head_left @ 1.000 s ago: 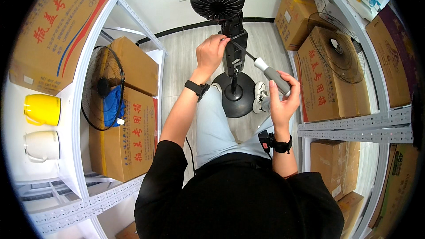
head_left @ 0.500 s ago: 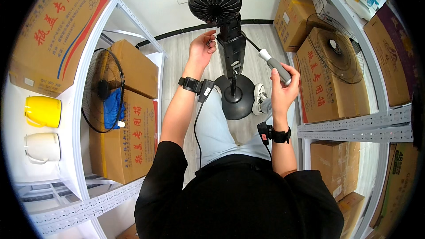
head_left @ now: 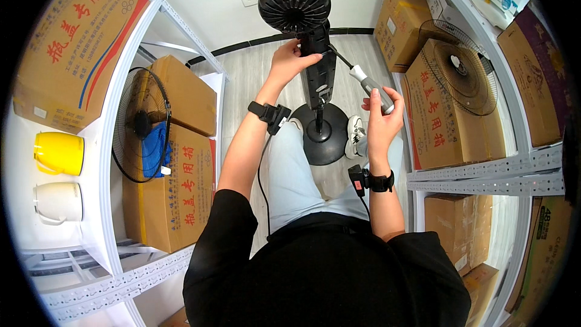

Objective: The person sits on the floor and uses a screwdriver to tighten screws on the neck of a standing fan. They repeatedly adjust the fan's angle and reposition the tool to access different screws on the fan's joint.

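A black standing fan without its grilles is in front of me, its motor housing (head_left: 295, 6) at the top and its column (head_left: 321, 79) below. My left hand (head_left: 289, 63) is at the upper left side of the column, thumb across the front and fingers partly hidden at its edge. In my right hand (head_left: 384, 121) is a screwdriver (head_left: 370, 86) with a grey and white handle, held by the handle's end. Its dark shaft slants up and left, the tip meeting the column's right side near the top; the exact contact point is too small to make out.
The round fan base (head_left: 324, 139) stands on the floor between my feet. One fan grille (head_left: 141, 151) leans against cartons on the left shelf; another grille (head_left: 472, 79) rests on the right-hand cartons (head_left: 436, 115). A yellow mug (head_left: 60, 153) and a white mug (head_left: 59, 201) sit at left.
My left hand has moved right and closed onto the column, its palm turning from upward to inward. My right hand and the screwdriver have shifted slightly left; the fingers have changed position on the handle.
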{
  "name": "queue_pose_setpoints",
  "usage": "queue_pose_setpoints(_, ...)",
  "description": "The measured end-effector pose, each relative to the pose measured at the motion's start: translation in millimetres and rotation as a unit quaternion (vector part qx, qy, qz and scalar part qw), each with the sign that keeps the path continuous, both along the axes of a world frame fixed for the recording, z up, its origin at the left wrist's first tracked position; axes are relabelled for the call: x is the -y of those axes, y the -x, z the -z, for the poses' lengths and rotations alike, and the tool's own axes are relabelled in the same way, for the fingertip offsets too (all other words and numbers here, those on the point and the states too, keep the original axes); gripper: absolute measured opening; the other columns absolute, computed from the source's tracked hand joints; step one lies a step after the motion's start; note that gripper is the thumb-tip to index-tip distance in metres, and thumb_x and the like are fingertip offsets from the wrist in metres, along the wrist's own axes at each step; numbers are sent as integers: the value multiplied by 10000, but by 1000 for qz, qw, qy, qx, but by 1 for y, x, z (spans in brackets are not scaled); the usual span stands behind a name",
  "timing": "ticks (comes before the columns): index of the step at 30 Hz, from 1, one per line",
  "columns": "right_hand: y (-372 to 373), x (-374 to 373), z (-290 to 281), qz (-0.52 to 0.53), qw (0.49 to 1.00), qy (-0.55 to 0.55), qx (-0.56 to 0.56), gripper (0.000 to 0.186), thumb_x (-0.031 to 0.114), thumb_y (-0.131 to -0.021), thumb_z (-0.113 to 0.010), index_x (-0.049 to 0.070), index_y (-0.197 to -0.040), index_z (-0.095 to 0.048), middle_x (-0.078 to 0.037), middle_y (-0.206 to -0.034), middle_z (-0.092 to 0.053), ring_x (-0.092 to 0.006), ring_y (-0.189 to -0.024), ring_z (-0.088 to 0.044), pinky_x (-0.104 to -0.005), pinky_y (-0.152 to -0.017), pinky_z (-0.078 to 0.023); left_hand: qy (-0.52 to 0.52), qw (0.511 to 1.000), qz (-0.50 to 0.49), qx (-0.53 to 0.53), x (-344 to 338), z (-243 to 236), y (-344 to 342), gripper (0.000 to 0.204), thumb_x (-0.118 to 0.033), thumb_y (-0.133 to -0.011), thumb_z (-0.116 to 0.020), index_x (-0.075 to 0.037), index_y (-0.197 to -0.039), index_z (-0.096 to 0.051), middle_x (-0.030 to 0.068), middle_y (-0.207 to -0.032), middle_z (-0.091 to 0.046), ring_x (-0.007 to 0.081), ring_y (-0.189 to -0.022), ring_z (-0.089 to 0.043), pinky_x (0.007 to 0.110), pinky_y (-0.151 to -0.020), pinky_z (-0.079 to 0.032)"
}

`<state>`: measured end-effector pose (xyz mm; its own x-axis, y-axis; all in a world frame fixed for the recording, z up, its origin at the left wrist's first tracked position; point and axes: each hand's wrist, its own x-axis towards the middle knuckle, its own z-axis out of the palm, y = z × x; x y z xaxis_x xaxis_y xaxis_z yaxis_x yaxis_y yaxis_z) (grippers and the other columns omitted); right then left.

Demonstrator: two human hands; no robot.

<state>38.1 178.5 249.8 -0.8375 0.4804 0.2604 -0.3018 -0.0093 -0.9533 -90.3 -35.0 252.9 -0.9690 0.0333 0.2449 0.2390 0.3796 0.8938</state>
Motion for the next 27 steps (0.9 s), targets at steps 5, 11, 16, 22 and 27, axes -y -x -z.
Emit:
queue_pose_setpoints(5, -6, 0, -9, -1, 996, -44, 78, 303, 237, -915, -646, -2, -1082, -564, -89, -720, -673, -122, -598, -657, -253, -518, -519, 75, 997, -11, -10, -6, -10, -3, 524, -376, -653, -827, -34, -1013, -661, 59, -909, -706, 165, -847, -666, 279, -760, -495)
queue_pose_setpoints(11, -6, -3, -6, -3, 991, -76, 112, 341, 298, -909, -650, -7, -1059, -613, -87, -694, -683, -123, -571, -656, -253, -503, -499, 123, 991, -39, 19, -10, -23, -9, 525, -404, -648, -835, -56, -1004, -668, 45, -906, -711, 157, -838, -672, 272, -750, -497)
queue_pose_setpoints(16, -7, -7, -4, 11, 976, -151, 159, 341, 303, -886, -678, 10, -1054, -632, -114, -729, -688, -135, -562, -655, -277, -507, -491, 114, 991, -59, 28, -12, -22, -12, 548, -426, -632, -842, -69, -1011, -673, 34, -875, -707, 133, -785, -664, 257, -719, -492)
queue_pose_setpoints(22, -4, -13, 2, 50, 958, -282, -5, 309, 275, -854, -712, 46, -1049, -645, -108, -710, -656, -147, -560, -625, -283, -527, -475, 87, 994, -58, 20, -10, -16, -7, 532, -413, -630, -842, -78, -1010, -680, 26, -838, -699, 129, -752, -652, 251, -704, -486)
queue_pose_setpoints(27, -8, -7, -12, -6, 982, -132, 138, 308, 260, -843, -720, 56, -1061, -645, -93, -700, -647, -156, -577, -605, -285, -541, -470, 93, 993, -62, 32, -10, -16, -6, 538, -423, -621, -840, -72, -999, -684, 23, -823, -693, 126, -735, -645, 247, -694, -482)
